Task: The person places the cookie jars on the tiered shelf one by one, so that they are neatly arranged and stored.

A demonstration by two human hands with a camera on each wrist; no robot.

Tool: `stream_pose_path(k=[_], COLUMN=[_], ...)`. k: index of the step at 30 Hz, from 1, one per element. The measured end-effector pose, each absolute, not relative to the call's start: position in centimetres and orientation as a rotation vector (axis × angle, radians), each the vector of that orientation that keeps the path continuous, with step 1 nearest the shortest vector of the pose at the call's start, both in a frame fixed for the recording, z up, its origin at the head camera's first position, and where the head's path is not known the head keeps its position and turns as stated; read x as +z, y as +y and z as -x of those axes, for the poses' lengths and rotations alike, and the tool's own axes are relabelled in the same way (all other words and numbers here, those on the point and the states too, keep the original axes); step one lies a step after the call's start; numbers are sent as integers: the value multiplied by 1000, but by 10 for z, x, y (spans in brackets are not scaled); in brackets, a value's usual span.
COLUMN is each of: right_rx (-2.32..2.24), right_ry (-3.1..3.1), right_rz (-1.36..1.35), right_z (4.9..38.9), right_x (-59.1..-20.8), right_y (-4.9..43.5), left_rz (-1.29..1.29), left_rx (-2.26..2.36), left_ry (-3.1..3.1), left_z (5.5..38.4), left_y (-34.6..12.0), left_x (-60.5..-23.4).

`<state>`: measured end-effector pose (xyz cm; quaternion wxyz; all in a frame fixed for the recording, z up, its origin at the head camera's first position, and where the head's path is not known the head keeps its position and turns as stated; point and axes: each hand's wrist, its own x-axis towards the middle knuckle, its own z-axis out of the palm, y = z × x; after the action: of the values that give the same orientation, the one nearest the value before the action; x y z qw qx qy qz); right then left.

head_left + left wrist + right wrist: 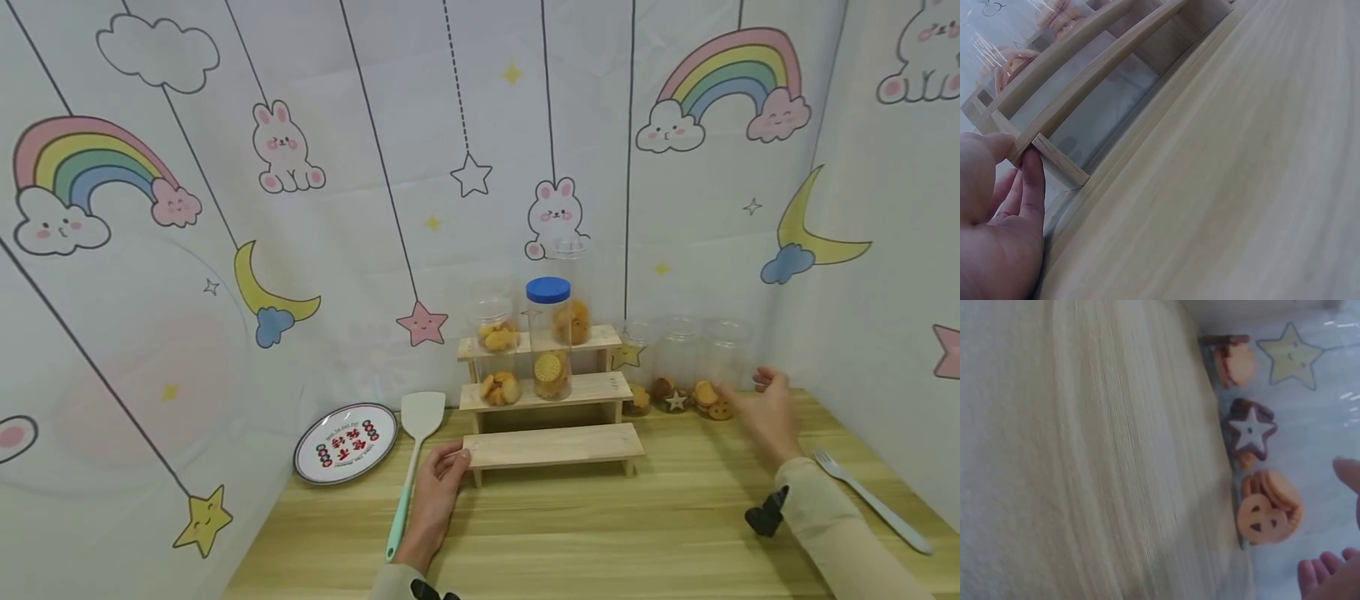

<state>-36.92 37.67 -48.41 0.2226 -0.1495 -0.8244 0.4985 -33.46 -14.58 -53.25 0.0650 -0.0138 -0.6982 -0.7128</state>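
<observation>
My left hand (435, 493) pinches the left end of the lowest step of a three-tier wooden rack (555, 447); in the left wrist view its thumb lies on top and fingers underneath. My right hand (771, 417) is beside the rightmost clear jar (723, 358), its thumb and fingers apart. In the right wrist view cookies (1266, 515) lie at that jar's bottom, with a gap between them and the fingers. Two more jars of cookies, one holding a star-shaped cookie (1252, 430), stand beside it. On the rack's upper tiers stand several cookie jars, including a blue-lidded jar (549, 333).
A patterned oval plate (345, 446) leans against the back wall on the left. Beside it, a white spatula (422, 415) with a green handle lies near my left hand. A pale fork (873, 500) rests on the wooden table (600, 533) at the right. Printed curtains (480, 108) surround the table.
</observation>
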Motion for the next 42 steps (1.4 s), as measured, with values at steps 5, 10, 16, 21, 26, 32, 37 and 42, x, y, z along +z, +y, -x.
stream_pose_path(k=[5, 10, 16, 21, 26, 32, 37, 42], right_rx=[1364, 1355, 1349, 1354, 1345, 1358, 1340, 1274], right_ry=[-2373, -2429, -2440, -2421, -2423, -2358, -2300, -2271], right_rz=[323, 297, 280, 294, 304, 308, 344, 338], right_z=[374, 377, 380, 381, 380, 376, 369, 360], right_x=[-485, -480, -475, -474, -474, -474, -473, -466], right_y=[380, 378, 374, 372, 371, 367, 361, 352], left_rz=[38, 15, 33, 31, 28, 44, 63, 61], left_rx=[-2164, -2185, -2197, -2212, -2214, -2199, -2189, -2185], left_ry=[-2097, -2078, -2065, -2048, -2046, -2055, -2052, -2053], left_z=[334, 333, 333, 333, 334, 334, 334, 334], left_y=[-146, -146, -145, -144, -143, -143, -144, -144], left_x=[-533, -534, -535, -535, -535, -534, -532, -531])
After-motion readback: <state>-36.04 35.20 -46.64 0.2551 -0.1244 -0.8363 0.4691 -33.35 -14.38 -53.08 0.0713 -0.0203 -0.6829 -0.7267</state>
